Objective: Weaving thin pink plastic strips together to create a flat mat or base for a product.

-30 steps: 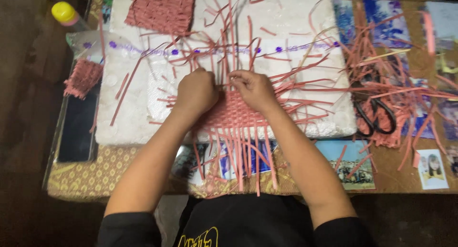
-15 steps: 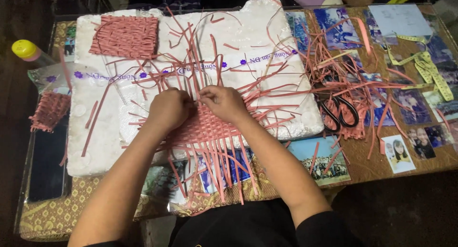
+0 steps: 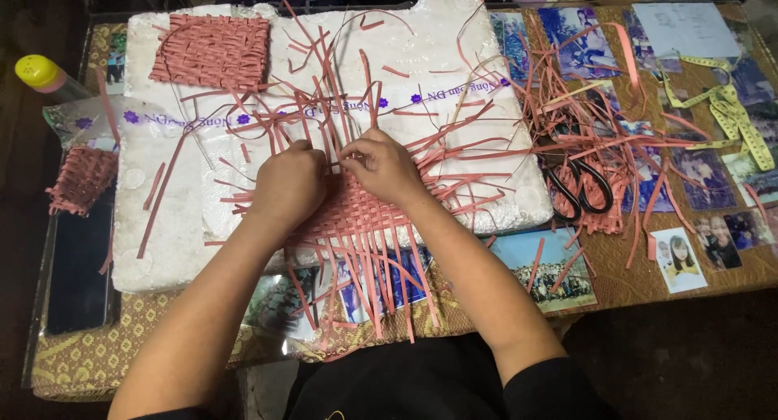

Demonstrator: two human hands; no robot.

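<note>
On white foam board [image 3: 454, 55], both hands pinch flat pink strips [image 3: 348, 217].

Loose pink strips [image 3: 486, 144] crowd my right side, scissors [image 3: 585, 189] buried there; bare foam board [image 3: 162, 225] leftward gives room.

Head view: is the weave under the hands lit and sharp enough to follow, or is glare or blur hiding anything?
Head view: the woven pink mat and both hands, left hand and right hand, are evenly lit and sharp; the white foam board is bright yet keeps its texture; the glass tabletop shows slight sheen; the left edge and bottom corners fall into dark shadow.
</note>
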